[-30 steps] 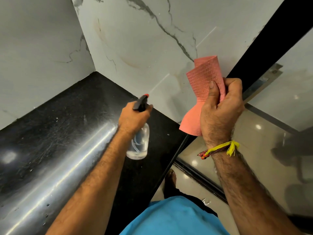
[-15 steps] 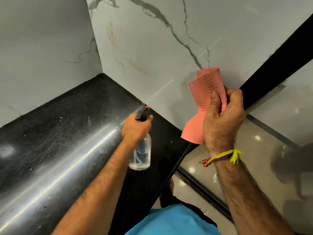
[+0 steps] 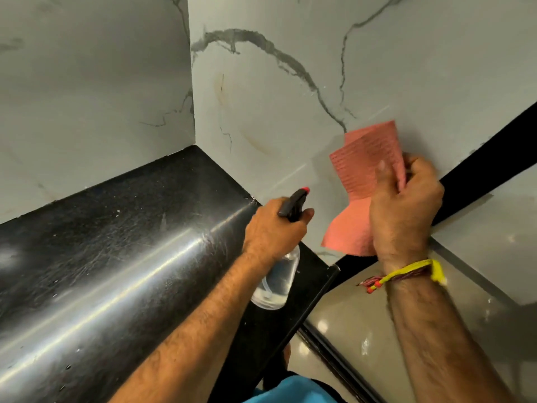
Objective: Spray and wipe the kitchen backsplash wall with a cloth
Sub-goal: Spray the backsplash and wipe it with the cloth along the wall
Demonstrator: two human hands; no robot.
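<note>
My left hand (image 3: 274, 228) grips the neck of the clear spray bottle (image 3: 276, 283), fingers curled around the black trigger head with its red nozzle tip pointing at the backsplash wall (image 3: 290, 91). The bottle hangs over the right end of the black counter (image 3: 116, 228), near the counter's far right corner where it meets the wall. My right hand (image 3: 404, 210) pinches the pink cloth (image 3: 366, 164), thumb on its front and fingers curled behind, and holds it up just off the counter's right edge, in front of the lower wall.

I judge I am in the spraying step, with the wipe to follow. To do it well I should aim the nozzle at the brownish curved marks (image 3: 255, 141) that sit above the counter's back edge, towards the inner corner, and mist them evenly instead of soaking one spot, so less runs down onto the counter. Then I should flatten the cloth against the marble and wipe in overlapping strokes from the top down, pressing harder on the stains.

I cannot tell whether the cloth touches the wall or only hangs before it; it is blurred. No spray mist can be made out, and my trigger finger is hidden behind the bottle head. The upper wall is cut off by the frame, so how far the stains reach is unknown.
</note>
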